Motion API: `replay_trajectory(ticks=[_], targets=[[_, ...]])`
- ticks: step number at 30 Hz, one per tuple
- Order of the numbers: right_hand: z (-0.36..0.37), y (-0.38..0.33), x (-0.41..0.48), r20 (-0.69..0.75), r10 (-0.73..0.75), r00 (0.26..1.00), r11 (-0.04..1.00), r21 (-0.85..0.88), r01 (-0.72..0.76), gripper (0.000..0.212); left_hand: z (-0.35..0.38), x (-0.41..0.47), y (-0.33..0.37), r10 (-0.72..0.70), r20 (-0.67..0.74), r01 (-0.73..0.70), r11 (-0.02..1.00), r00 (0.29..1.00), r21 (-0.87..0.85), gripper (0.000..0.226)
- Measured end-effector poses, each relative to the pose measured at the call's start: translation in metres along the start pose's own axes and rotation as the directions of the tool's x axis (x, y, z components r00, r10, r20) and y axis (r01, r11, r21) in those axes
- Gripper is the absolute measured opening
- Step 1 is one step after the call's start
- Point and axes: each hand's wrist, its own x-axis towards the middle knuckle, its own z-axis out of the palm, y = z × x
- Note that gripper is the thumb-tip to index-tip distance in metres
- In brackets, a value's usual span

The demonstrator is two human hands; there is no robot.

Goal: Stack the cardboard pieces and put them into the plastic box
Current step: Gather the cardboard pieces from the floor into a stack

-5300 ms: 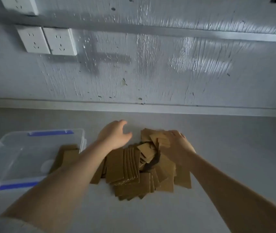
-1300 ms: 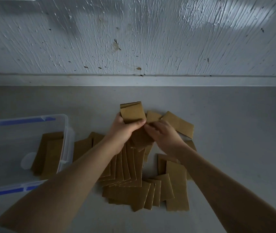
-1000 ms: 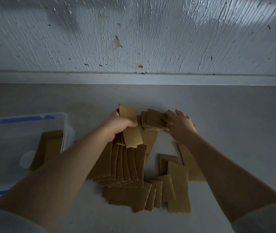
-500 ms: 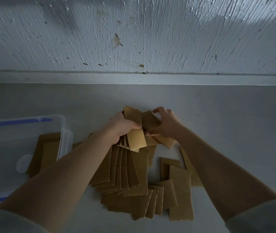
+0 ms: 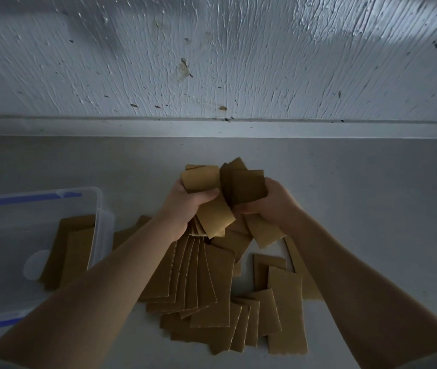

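Observation:
Brown cardboard pieces (image 5: 212, 291) lie fanned out in a loose pile on the grey table, in front of me. My left hand (image 5: 185, 206) is shut on a small bunch of cardboard pieces (image 5: 206, 193) held above the pile. My right hand (image 5: 270, 203) grips another bunch of cardboard pieces (image 5: 244, 187) right beside the first, the two bunches touching. The clear plastic box (image 5: 97, 211) with blue clips stands at the left; cardboard pieces (image 5: 71, 249) show through its wall.
The grey table (image 5: 371, 209) runs back to a white textured wall (image 5: 212, 62) with a ledge at its foot. Bare tabletop lies to the right of the pile and behind my hands.
My right hand picked up pieces from the far side of the pile and brought them against the bunch in my left hand. Both bunches now stand higher and closer together.

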Motion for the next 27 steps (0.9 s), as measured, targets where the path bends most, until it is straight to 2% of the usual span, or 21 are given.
replay_trajectory(ticks=[4, 8, 12, 15, 17, 20, 22, 24, 27], targets=[[-0.016, 0.005, -0.011, -0.233, 0.023, 0.972, 0.973, 0.229, 0.032, 0.073, -0.007, 0.004, 0.002, 0.107, -0.147, -0.101, 0.994, 0.983, 0.048, 0.064], [-0.022, 0.001, -0.02, -0.31, -0.017, 0.95, 0.879, 0.448, 0.162, 0.059, -0.003, 0.002, 0.005, 0.213, -0.163, -0.194, 0.973, 0.963, 0.122, 0.053], [-0.017, -0.003, -0.026, -0.294, -0.138, 0.946, 0.811, 0.515, 0.278, 0.056, 0.007, -0.001, 0.005, 0.293, -0.085, -0.274, 0.944, 0.952, 0.186, 0.049], [-0.008, -0.01, -0.025, -0.28, -0.182, 0.943, 0.729, 0.605, 0.32, 0.05, 0.014, -0.006, 0.001, 0.295, 0.049, -0.299, 0.937, 0.954, 0.181, 0.043], [-0.001, -0.013, -0.023, -0.261, -0.163, 0.951, 0.654, 0.693, 0.303, 0.053, 0.015, -0.006, -0.003, 0.278, 0.102, -0.291, 0.946, 0.955, 0.143, 0.044], [0.005, -0.013, -0.021, -0.215, -0.081, 0.973, 0.539, 0.812, 0.224, 0.059, 0.01, -0.007, -0.008, 0.238, 0.124, -0.248, 0.966, 0.963, 0.076, 0.076], [0.006, -0.014, -0.02, -0.186, -0.037, 0.982, 0.489, 0.853, 0.18, 0.066, 0.006, -0.006, -0.011, 0.224, 0.155, -0.241, 0.965, 0.962, 0.101, 0.09], [0.006, -0.015, -0.021, -0.174, -0.023, 0.984, 0.48, 0.862, 0.164, 0.072, 0.005, -0.005, -0.015, 0.235, 0.161, -0.259, 0.955, 0.958, 0.143, 0.089], [0.0, -0.016, -0.02, -0.186, -0.008, 0.983, 0.473, 0.865, 0.167, 0.063, 0.004, -0.001, -0.018, 0.232, 0.129, -0.247, 0.961, 0.964, 0.122, 0.082]])
